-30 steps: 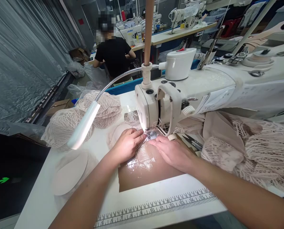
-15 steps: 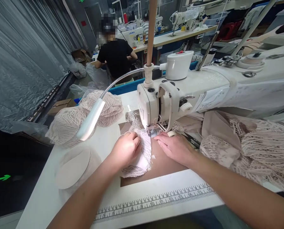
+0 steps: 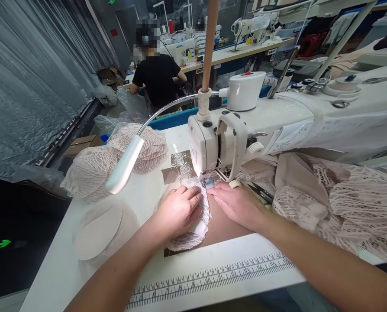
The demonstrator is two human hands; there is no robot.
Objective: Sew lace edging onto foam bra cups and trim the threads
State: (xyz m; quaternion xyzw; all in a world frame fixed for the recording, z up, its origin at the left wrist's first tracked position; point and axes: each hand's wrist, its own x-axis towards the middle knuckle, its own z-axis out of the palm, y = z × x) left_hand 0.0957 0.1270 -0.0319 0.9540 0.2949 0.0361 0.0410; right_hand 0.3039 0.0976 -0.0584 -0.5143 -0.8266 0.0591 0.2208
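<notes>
A pale pink lace cup piece (image 3: 204, 223) with a white lining lies under the needle end of a white sewing machine (image 3: 202, 145). My left hand (image 3: 180, 210) rests on it, fingers bent and pressed together on the fabric, just left of the presser foot (image 3: 204, 182). My right hand (image 3: 237, 201) lies flat on the brown machine bed plate (image 3: 226, 225), fingers stretched toward the presser foot. Its fingertips are close to the cup's right edge; whether they touch it I cannot tell.
Stacked lace cups (image 3: 92, 171) and smooth beige cups (image 3: 99, 234) sit on the left. A lamp (image 3: 125, 164) hangs over the table. Dark scissors (image 3: 261, 193) and a heap of lace fabric (image 3: 359, 195) lie right. A printed ruler (image 3: 209, 281) runs along the front edge. A person (image 3: 157, 78) sits behind.
My left hand has slid up and to the right over the lace cup, its fingers flatter than before. The cup has turned and shifted slightly right. My right hand has hardly moved.
</notes>
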